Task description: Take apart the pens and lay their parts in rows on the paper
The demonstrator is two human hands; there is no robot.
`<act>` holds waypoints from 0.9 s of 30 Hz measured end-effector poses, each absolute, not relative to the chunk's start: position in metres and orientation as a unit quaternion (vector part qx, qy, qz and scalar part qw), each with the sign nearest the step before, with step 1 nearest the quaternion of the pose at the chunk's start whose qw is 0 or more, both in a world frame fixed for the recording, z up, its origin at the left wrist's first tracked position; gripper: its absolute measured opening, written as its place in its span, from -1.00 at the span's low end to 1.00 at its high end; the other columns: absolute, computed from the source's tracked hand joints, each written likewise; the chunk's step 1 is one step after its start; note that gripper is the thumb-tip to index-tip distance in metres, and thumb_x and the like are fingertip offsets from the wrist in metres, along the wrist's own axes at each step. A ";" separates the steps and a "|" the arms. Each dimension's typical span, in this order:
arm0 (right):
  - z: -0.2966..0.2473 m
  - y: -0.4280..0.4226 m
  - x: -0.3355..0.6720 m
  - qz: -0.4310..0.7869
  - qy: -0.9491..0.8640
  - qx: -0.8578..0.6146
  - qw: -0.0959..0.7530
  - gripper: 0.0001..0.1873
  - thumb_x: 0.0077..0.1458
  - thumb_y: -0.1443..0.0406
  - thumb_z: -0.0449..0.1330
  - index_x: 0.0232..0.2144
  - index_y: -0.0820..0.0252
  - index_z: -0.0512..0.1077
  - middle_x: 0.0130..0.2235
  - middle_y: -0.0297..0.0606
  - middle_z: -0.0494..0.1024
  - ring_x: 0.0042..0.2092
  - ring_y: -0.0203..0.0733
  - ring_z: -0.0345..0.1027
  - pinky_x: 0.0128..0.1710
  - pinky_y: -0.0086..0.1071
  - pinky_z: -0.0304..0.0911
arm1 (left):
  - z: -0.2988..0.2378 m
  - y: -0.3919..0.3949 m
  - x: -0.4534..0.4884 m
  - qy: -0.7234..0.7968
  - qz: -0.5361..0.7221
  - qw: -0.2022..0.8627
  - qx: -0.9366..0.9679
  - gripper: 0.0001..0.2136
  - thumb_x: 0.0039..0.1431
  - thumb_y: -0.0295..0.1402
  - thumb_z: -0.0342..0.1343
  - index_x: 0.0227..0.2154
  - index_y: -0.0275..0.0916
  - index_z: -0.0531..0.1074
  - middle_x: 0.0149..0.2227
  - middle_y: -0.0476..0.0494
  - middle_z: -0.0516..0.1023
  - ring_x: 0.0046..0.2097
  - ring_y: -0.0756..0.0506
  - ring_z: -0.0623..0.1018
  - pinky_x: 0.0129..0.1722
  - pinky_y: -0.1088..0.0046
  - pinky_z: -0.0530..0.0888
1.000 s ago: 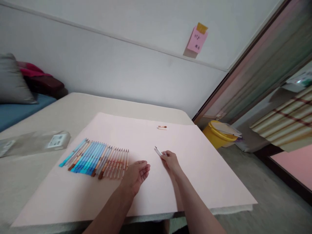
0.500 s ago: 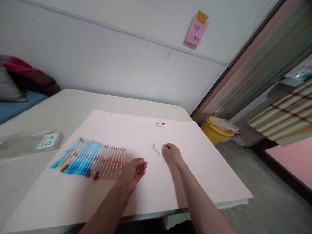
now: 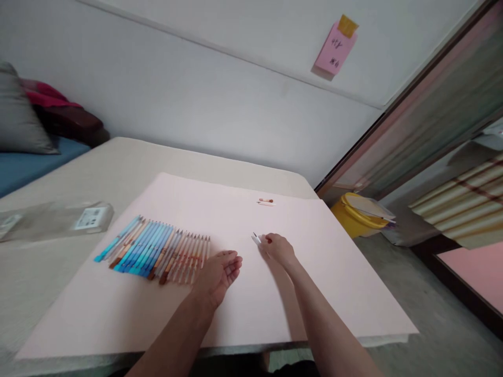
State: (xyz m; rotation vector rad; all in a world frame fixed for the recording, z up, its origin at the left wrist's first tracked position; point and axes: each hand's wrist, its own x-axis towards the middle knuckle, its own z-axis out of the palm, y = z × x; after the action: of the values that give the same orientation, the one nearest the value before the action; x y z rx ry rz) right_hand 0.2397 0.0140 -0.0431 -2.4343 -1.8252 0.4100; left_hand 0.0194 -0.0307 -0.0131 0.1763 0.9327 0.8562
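My right hand (image 3: 279,248) is over the pink sheet, its fingers pinched together at a slim white pen (image 3: 258,241) with a dark pointed tip. The tip sticks out to the left of the fingertips, and the hand hides the pen's rear part. Palm turned inward, my left hand (image 3: 222,272) holds nothing; its fingers are loosely bent and apart. Just left of it lies a row of several pens (image 3: 157,248) in blue, brown, grey and clear-bodied tones, side by side with tips pointing away from me. The left wrist is close to the row's right end.
Farther back on the pink sheet (image 3: 338,293) lie a small brown-and-orange piece (image 3: 266,200) and a thin white piece (image 3: 266,204). A clear plastic sleeve (image 3: 58,220) with a label rests at left. Beyond the right edge stands a yellow bucket (image 3: 348,217). A wall (image 3: 196,94) rises behind.
My right hand has moved onto the white pen, which now shows only its front part. My left hand has stayed nearly still beside the row. The whole view has shifted slightly.
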 end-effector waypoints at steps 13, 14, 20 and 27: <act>-0.046 0.013 0.212 0.050 -0.655 -0.752 -0.063 -0.65 0.23 0.21 -0.13 -0.19 0.15 0.42 -0.19 -0.13 0.44 -0.23 -0.18 0.38 -0.36 -0.40 0.14 | -0.012 -0.031 0.019 0.435 0.399 0.803 0.082 -0.87 -0.05 -0.51 0.19 -0.38 -0.36 0.40 -0.37 -0.22 0.53 -0.38 0.02 0.53 -0.39 0.59 0.45; -0.047 0.016 0.212 0.045 -0.662 -0.745 -0.069 -0.66 0.23 0.23 -0.13 -0.17 0.16 0.41 -0.18 -0.12 0.44 -0.21 -0.18 0.37 -0.34 -0.40 0.14 | -0.012 -0.031 0.019 0.435 0.398 0.803 0.084 -0.87 -0.05 -0.51 0.19 -0.38 -0.36 0.40 -0.37 -0.21 0.53 -0.38 0.02 0.53 -0.40 0.59 0.45; -0.045 0.041 0.235 0.013 -0.690 -0.715 -0.112 -0.68 0.24 0.27 -0.13 -0.17 0.24 0.39 -0.16 -0.05 0.43 -0.15 -0.12 0.33 -0.29 -0.37 0.15 | -0.012 -0.031 0.019 0.436 0.393 0.804 0.088 -0.88 -0.05 -0.53 0.19 -0.39 -0.35 0.40 -0.38 -0.20 0.53 -0.40 0.04 0.52 -0.43 0.60 0.44; -0.039 0.074 0.266 -0.032 -0.721 -0.680 -0.132 -0.64 0.24 0.22 -0.14 -0.12 0.24 0.38 -0.11 -0.03 0.42 -0.08 -0.06 0.29 -0.20 -0.30 0.16 | -0.017 -0.028 0.020 0.436 0.389 0.807 0.085 -0.86 -0.05 -0.52 0.20 -0.38 -0.34 0.40 -0.38 -0.18 0.53 -0.41 0.04 0.52 -0.44 0.60 0.44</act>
State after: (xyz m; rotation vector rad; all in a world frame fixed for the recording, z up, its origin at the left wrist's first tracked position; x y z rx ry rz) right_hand 0.2659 0.0743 -0.0393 -2.3371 -2.4765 -0.1089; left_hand 0.0204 -0.0276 -0.0171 0.1826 0.9328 0.8320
